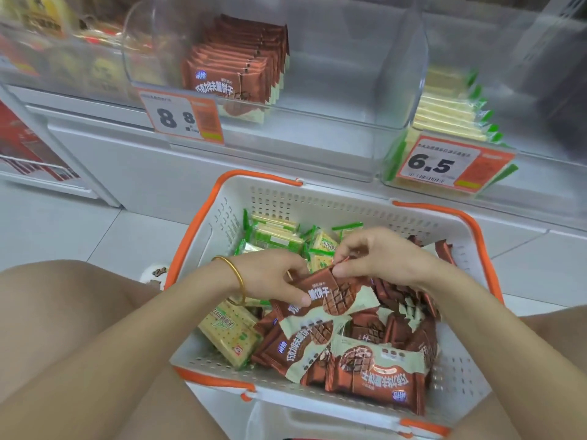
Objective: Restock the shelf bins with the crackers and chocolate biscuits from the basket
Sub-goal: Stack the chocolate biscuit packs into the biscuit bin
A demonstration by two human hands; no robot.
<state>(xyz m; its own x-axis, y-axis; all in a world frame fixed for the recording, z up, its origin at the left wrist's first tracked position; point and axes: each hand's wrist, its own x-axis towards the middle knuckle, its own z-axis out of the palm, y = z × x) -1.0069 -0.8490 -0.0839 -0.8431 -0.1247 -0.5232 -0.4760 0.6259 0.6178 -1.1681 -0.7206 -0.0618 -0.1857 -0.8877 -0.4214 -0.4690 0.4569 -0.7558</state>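
Left hand [273, 277] and right hand [378, 258] both pinch a chocolate biscuit pack [330, 293] over the basket [349, 198] of crackers [228, 335]; shelf bin [349, 90] above is part-filled.

Basket [317, 201]: white perforated plastic with an orange rim, upright on the floor below the shelf.
Chocolate biscuits [365, 344]: brown-and-cream packs, heaped loosely in the basket's right and near part.
Held pack [333, 293]: brown, face up atop the heap, pinched by the left hand [273, 277] and right hand [378, 255].
Crackers [276, 236]: pale yellow packs with green ends, at the basket's left and far side.
Left bin [317, 122]: clear – a row of brown packs on edge at its left.
Right bin [389, 182]: clear – cracker packs in a row.
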